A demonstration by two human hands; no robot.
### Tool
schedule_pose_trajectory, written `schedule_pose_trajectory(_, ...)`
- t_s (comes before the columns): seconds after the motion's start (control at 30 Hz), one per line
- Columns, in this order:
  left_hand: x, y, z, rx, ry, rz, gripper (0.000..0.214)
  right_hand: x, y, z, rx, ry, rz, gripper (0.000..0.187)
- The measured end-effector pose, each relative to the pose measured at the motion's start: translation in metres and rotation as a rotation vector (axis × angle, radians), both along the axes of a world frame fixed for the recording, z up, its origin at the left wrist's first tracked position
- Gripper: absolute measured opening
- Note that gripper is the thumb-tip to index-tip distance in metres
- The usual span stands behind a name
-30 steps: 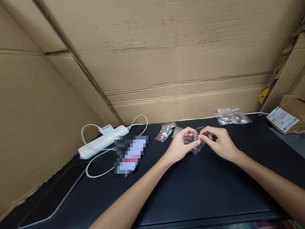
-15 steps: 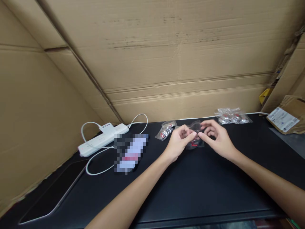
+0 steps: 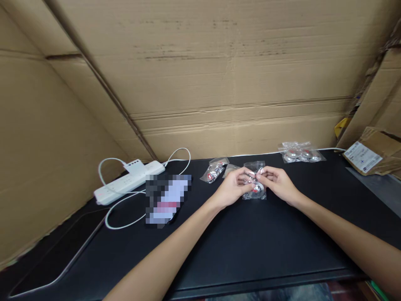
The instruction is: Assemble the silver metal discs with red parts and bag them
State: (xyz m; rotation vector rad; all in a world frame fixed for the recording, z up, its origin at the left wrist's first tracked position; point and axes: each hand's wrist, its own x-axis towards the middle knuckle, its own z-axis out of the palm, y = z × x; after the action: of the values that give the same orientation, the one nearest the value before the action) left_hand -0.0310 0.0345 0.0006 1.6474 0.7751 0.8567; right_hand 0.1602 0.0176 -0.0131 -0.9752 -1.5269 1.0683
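A small clear plastic bag (image 3: 259,196) lies between my hands on the black table. Inside it shows a round, shiny silvery piece (image 3: 258,189) with a red mark; its exact kind is unclear. My left hand (image 3: 235,187) is closed on the bag's left side, thumb resting near the round piece. With thumb and fingers together, my right hand (image 3: 278,182) pinches the bag higher up on its right side. Fingers hide part of the bag. Just left of my left hand sit a crumpled clear bag (image 3: 231,169) and another bag with silvery and red contents (image 3: 214,171).
Bagged silvery round pieces (image 3: 301,154) lie at the back right. Farther right are a labelled cardboard package (image 3: 371,152) and a grey sheet (image 3: 376,186). On the left are a white power strip (image 3: 131,182) with cables, a blurred-out item (image 3: 169,200) and a dark flat panel (image 3: 59,255). Cardboard walls (image 3: 232,83) surround the table.
My right hand has closed from a loose, spread pose onto the bag. The round piece in the bag now shows more plainly below my fingers. The view has shifted slightly.
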Motion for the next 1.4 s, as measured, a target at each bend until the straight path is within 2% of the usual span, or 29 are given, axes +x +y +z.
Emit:
schedule_pose_trajectory(0.13, 0.002, -0.004, 0.002, 0.014, -0.001, 0.007, 0.030, 0.000, 0.001, -0.001, -0.007, 0.008, -0.001, 0.029)
schedule_pose_trajectory(0.27, 0.003, -0.003, 0.004, 0.059, -0.030, 0.066, 0.018, 0.002, 0.001, 0.001, 0.033, 0.039, -0.074, 0.025)
schedule_pose_trajectory(0.43, 0.001, 0.002, 0.001, -0.015, -0.081, 0.064, 0.021, 0.003, 0.000, 0.004, 0.023, 0.044, -0.138, 0.024)
schedule_pose_trajectory(0.6, 0.001, 0.004, -0.001, 0.001, -0.101, 0.130, 0.018, 0.003, 0.000, 0.006, 0.010, 0.081, -0.155, 0.024)
schedule_pose_trajectory(0.73, 0.003, 0.002, -0.001, 0.004, -0.138, 0.178, 0.015, 0.005, -0.001, 0.007, -0.039, 0.129, -0.114, 0.026)
schedule_pose_trajectory(0.9, 0.002, 0.001, 0.000, -0.010, -0.163, 0.172, 0.023, 0.005, -0.001, 0.008, -0.056, 0.190, -0.073, 0.029)
schedule_pose_trajectory(1.13, -0.001, 0.000, 0.008, 0.075, -0.241, 0.115, 0.025, 0.006, -0.003, 0.013, -0.122, 0.300, -0.105, 0.017)
schedule_pose_trajectory(1.27, -0.002, 0.000, 0.010, 0.093, -0.262, 0.110, 0.012, 0.007, -0.003, 0.014, -0.118, 0.332, -0.077, 0.014)
schedule_pose_trajectory(1.4, -0.004, 0.001, 0.010, 0.054, -0.285, 0.129, 0.014, 0.007, -0.005, 0.018, -0.108, 0.326, -0.022, 0.013)
